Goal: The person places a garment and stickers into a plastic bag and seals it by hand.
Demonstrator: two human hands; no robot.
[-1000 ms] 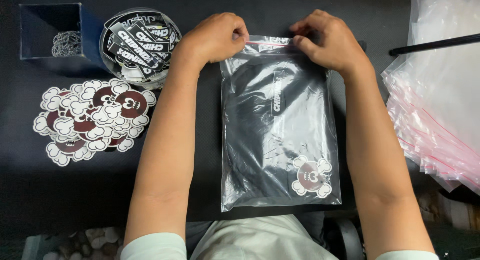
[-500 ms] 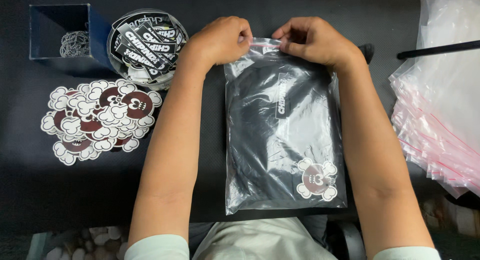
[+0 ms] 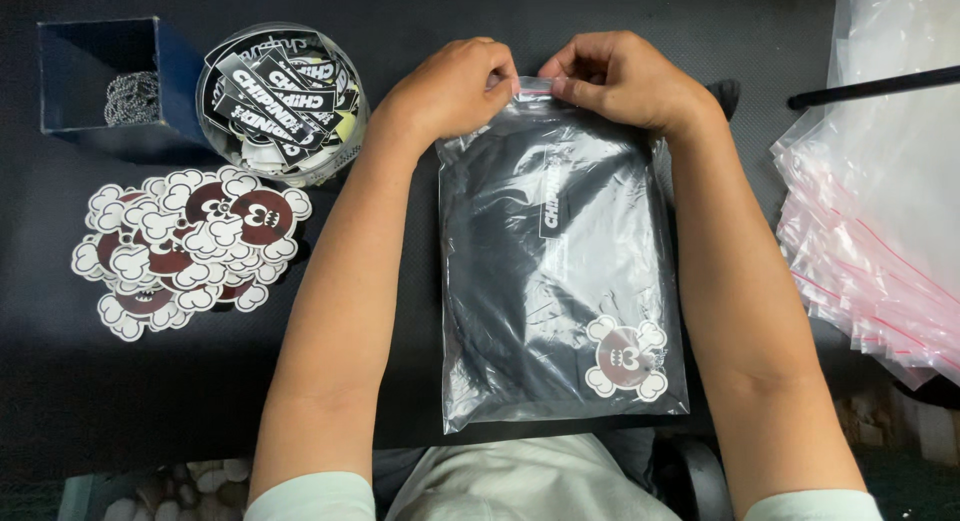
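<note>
A clear zip bag point(image 3: 560, 271) lies flat on the black table in front of me. Inside it is a folded black garment with a white strip label, plus a white-and-maroon skull-shaped sticker point(image 3: 626, 358) near the bag's lower right corner. My left hand point(image 3: 455, 86) and my right hand point(image 3: 620, 79) meet at the middle of the bag's top seal, both pinching it with fingertips almost touching.
A pile of skull stickers point(image 3: 185, 246) lies at the left. Behind it stand a round clear tub of black strip labels point(image 3: 280, 96) and a square clear box holding a ball chain point(image 3: 100, 86). A stack of empty red-lined zip bags point(image 3: 880, 221) fills the right side.
My right hand has slid left along the bag's top edge toward my left hand, and both now meet at the middle of the seal.
</note>
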